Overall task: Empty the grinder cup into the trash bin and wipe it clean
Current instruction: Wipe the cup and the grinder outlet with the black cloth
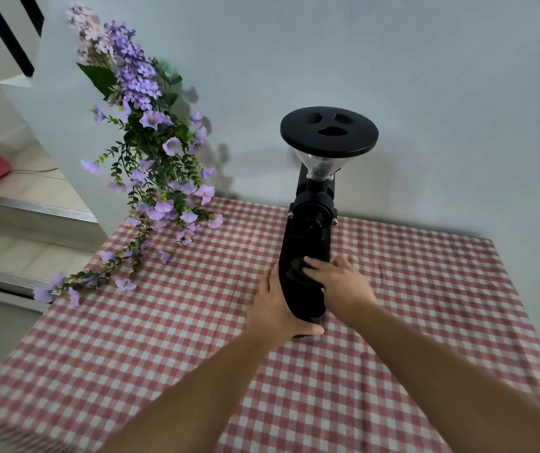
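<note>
**Two hands close on coffee grinder at checked worktop**

The left hand [273, 308] wraps the lower left side of a black coffee grinder [307, 253], thumb curled under its near end, while the right hand [340, 282] presses against the right side, fingers laid across the front of the body. Both hands grip the machine's base, where the grinder cup cannot be told apart from the dark housing. Above, a clear funnel hopper [319, 166] carries a round black lid [329, 130]. The grinder stands toward the far edge of the worktop [425, 322], covered in red-and-white gingham cloth. A spray of purple artificial flowers [151, 165] trails over the far-left corner against a pale wall.
</note>
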